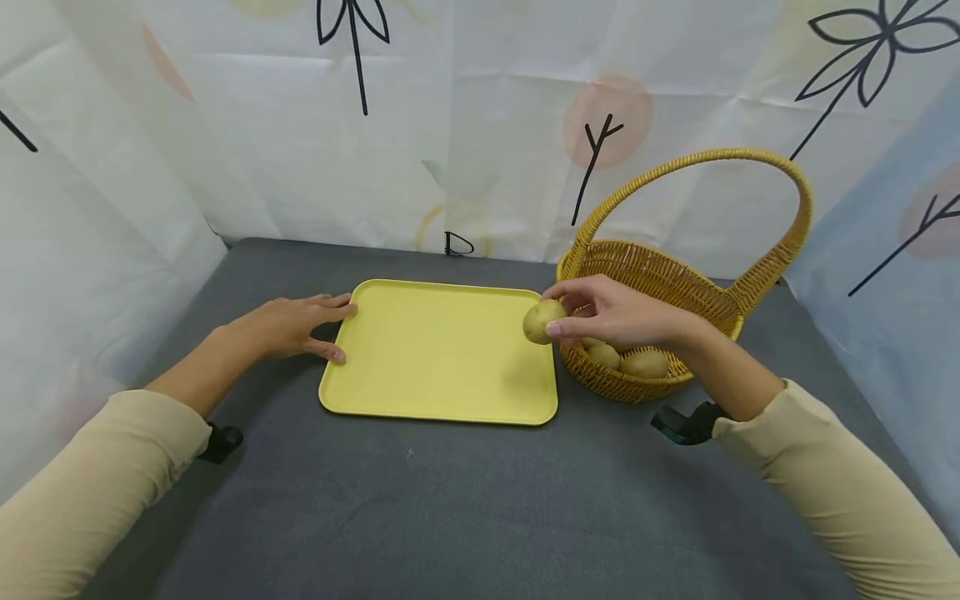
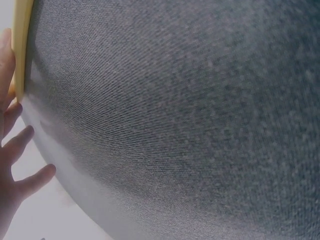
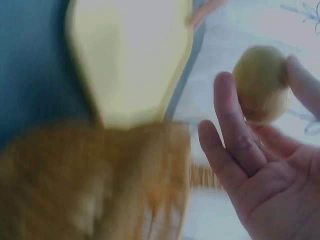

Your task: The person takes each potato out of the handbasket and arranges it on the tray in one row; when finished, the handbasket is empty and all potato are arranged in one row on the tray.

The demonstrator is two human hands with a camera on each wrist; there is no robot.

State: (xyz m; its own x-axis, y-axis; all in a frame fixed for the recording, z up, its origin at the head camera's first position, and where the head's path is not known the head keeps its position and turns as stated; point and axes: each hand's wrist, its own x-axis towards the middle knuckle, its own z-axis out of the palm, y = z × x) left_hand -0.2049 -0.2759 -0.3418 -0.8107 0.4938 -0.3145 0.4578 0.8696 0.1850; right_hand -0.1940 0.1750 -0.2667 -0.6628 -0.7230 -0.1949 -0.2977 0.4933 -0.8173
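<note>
A potato (image 1: 543, 322) is pinched between the thumb and fingers of my right hand (image 1: 611, 312), held above the right end of a yellow tray (image 1: 442, 354). The right wrist view shows the same potato (image 3: 262, 84) at the fingertips, with the palm turned to the camera. Behind and below this hand stands a wicker basket (image 1: 622, 387) with a tall handle, and several potatoes (image 1: 645, 363) lie inside it, partly hidden by the hand. My left hand (image 1: 292, 327) touches the tray's left edge with spread, fairly straight fingers.
A dark grey cloth (image 1: 450, 500) covers the table. Patterned white curtains (image 1: 375, 167) hang close behind and at both sides. The basket's arched handle (image 1: 798, 200) rises high at the right, and the basket stands close to the tray's right edge.
</note>
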